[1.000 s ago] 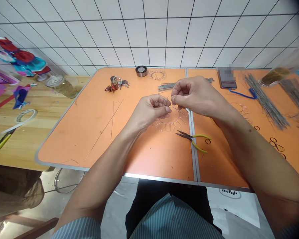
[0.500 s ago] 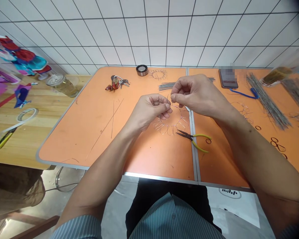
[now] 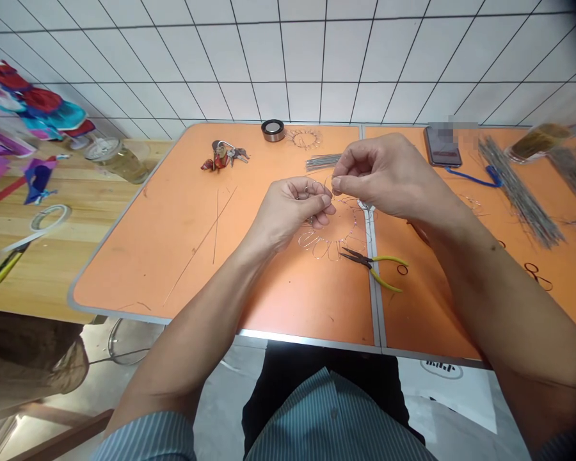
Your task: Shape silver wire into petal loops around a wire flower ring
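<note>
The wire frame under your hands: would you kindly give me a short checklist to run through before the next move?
Left hand grip on the wire frame: ok, fingers closed at its edge.
Right hand grip on the wire end: ok, thumb and fingertip pinch it.
Where that wire meets the frame: cannot tell, fingers hide it.
Yellow-handled pliers within reach: ok, lying beside the frame.
Pliers' tips clear of the frame's loops: cannot tell, they lie very close.
Spare wire bundle: ok, lying ahead of the hands.
</note>
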